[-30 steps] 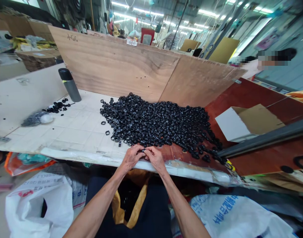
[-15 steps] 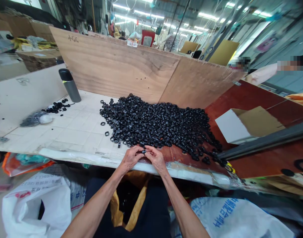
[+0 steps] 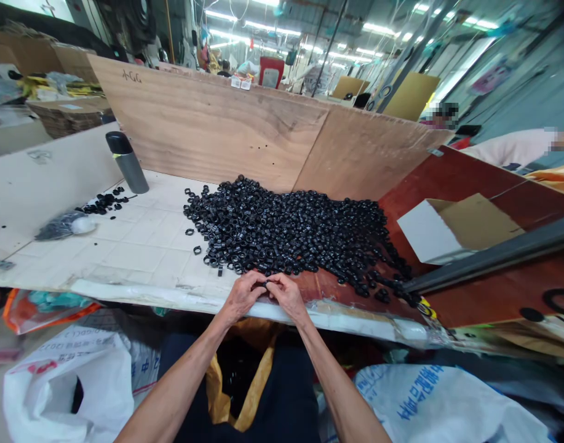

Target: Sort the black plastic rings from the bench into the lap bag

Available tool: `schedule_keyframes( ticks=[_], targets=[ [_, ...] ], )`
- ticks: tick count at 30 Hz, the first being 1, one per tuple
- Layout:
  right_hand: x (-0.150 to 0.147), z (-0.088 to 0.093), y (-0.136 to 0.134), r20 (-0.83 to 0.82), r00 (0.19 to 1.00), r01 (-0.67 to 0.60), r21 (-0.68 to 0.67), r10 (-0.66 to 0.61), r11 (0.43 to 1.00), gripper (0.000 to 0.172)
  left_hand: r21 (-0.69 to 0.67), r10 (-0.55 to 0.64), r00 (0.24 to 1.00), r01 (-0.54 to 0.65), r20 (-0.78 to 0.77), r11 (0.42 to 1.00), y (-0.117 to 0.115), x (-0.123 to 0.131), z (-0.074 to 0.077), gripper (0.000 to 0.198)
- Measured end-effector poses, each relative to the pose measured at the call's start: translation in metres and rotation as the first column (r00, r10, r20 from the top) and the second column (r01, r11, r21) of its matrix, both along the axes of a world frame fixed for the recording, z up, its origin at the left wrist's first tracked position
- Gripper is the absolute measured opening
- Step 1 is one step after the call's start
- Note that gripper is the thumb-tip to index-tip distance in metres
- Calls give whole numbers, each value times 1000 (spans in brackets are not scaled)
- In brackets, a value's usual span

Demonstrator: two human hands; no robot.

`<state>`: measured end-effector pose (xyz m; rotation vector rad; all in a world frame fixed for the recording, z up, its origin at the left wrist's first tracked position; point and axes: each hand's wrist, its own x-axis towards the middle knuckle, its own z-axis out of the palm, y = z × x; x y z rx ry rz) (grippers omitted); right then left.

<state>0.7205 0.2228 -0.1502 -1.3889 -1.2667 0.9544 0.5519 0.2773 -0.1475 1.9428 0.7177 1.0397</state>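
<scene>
Both hands meet at the front edge of the worktable (image 3: 138, 246), closed with fingertips together. My left hand (image 3: 242, 295) and my right hand (image 3: 288, 296) pinch one small black ring (image 3: 266, 285) between them; the fingers cover most of it. Just beyond the fingertips spreads a large heap of black rings (image 3: 282, 227), small and shiny. A few loose ones lie apart at its left side. Below the hands, a yellow-edged bag (image 3: 256, 394) hangs open at my lap, with dark contents that I cannot make out.
A grey bottle (image 3: 130, 166) stands at the back left, near a bag of dark pieces (image 3: 60, 226). Wooden boards (image 3: 208, 123) wall the table. An open carton (image 3: 429, 237) and a metal bar (image 3: 494, 255) are on the right. Another person's sleeve (image 3: 507, 147) shows beyond.
The hands stay in the same place, with the fingers slightly shifted and less of the ring showing. The view has turned a little, and the person beyond the right board has moved.
</scene>
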Motion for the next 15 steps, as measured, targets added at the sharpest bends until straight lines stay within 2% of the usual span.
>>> schedule_keyframes(
  ticks=[2, 6, 8, 15],
  targets=[
    [1, 1, 0, -3, 1000, -4, 22, 4, 1000, 21, -31, 4, 1000, -3, 5, 1000, 0, 0, 0, 18],
    [3, 7, 0, 65, 998, -10, 176, -1, 984, 17, -86, -11, 1000, 12, 13, 996, 2, -1, 0, 18],
    [4, 10, 0, 77, 997, -18, 204, 3, 979, 17, -101, -16, 1000, 18, 16, 995, 2, -1, 0, 19],
    [1, 10, 2, 2, 995, 96, -35, -96, 995, 28, -64, -5, 998, 9, 63, 998, 1, 0, 2, 14]
  ],
)
